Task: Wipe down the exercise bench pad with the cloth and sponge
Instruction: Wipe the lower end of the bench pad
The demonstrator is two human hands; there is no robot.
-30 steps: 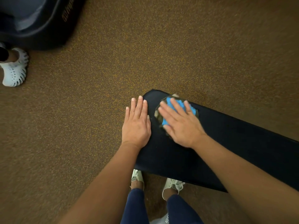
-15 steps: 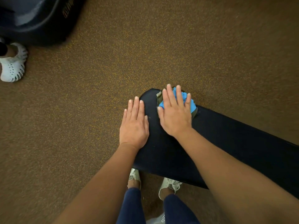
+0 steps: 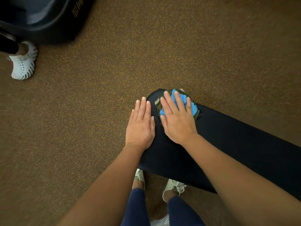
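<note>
Two pale sneakers [image 3: 173,187] stood under the smooth, dark bench pad [image 3: 236,144]. The left hand [image 3: 140,126] lay flat, fingers straight, on its edge. The right hand [image 3: 177,121], fingers straight, pressed one crumpled blue cloth [image 3: 184,101], olive-rimmed, onto the pad's rounded end. Beyond lay speckled brown floor [image 3: 162,54] and one white perforated clog [image 3: 22,66].

Right hand [image 3: 177,121] lies flat on the cloth [image 3: 194,109] at the bench pad's [image 3: 236,144] far end. Left hand [image 3: 140,126] rests just beside it, on the pad's left edge.
</note>
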